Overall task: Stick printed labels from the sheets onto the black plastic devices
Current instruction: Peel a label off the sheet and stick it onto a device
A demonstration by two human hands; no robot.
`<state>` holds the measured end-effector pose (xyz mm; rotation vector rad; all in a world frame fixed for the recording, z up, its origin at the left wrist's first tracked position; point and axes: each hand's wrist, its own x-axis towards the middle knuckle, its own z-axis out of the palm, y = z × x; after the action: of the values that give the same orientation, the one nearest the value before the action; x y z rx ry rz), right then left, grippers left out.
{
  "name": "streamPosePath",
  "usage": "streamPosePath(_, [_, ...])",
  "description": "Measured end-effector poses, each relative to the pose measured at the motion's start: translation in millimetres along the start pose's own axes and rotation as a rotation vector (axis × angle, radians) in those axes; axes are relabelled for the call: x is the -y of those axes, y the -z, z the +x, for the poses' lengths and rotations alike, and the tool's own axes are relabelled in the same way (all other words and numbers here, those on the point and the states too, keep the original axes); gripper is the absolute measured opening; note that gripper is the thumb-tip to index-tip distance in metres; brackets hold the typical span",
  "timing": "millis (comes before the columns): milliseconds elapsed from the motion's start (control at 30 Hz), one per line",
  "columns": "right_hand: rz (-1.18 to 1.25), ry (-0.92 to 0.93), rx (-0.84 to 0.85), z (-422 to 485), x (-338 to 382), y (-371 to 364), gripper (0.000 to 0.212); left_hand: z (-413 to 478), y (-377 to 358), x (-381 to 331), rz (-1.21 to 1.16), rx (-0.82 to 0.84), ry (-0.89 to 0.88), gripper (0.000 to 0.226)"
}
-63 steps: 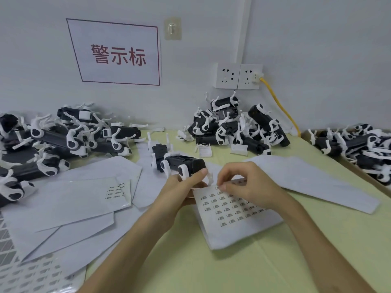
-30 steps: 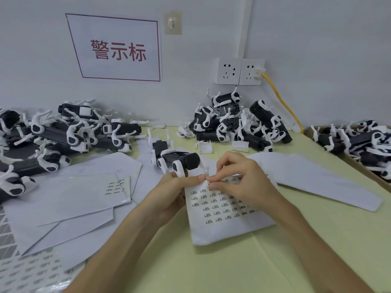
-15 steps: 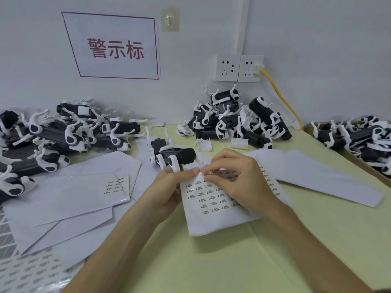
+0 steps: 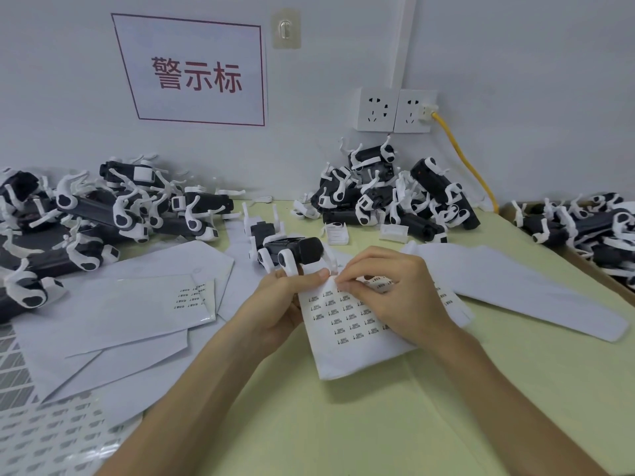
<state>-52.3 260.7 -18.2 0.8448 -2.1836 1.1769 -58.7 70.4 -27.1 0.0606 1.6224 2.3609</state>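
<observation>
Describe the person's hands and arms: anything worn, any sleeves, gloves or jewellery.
The left hand and right hand are bare: no gloves, no rings showing. The left forearm and right forearm are uncovered to the frame's edge, with no sleeve, watch or bracelet in view.

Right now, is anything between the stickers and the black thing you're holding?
Nothing visible is. The right hand pinches the top edge of the label sheet, and the black device in the left hand sits right behind it.

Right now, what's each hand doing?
Left hand: grips the black plastic device with white legs.
Right hand: pinches the top edge of the white printed label sheet.
</observation>
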Motion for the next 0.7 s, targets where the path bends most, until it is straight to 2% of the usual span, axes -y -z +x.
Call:
streamPosePath(100, [0.012, -0.028, 0.006, -0.4, -0.4, -1.5, 0.01, -0.1, -0.5, -1.8, 0.025, -0.039, -0.007, 0.016])
streamPosePath(200, [0.168, -0.131, 0.005, -0.1, 0.2, 0.0, 0.007, -0.9, -1.0, -2.5, 0.113, -0.126, -0.028, 0.02])
streamPosePath(300, [0.42, -0.272, 0.007, 3.0, -0.1, 5.4, 0.015, -1.2, -3.2, -0.8, 0.2, -0.212, -0.054, 0.022])
streamPosePath(400, [0.551, -0.349, 0.01, 4.4, -1.5, 6.8, 0.027, 2.2, -4.7, 2.6, 0.293, -0.278, -0.072, 0.012])
streamPosePath(467, [0.582, -0.367, 0.009, 4.5, -2.0, 5.1, 0.033, 4.1, -6.1, 5.3, 0.344, -0.285, -0.087, 0.005])
streamPosePath(600, [0.581, -0.386, -0.018, 3.3, 1.3, 1.5, 0.048, 2.0, -10.8, 10.8, 0.471, -0.243, -0.139, 0.013])
streamPosePath(700, [0.443, -0.375, 0.001, 0.9, 5.1, -3.7, 0.072, 0.3, -12.4, 16.8, 0.708, -0.162, -0.325, 0.011])
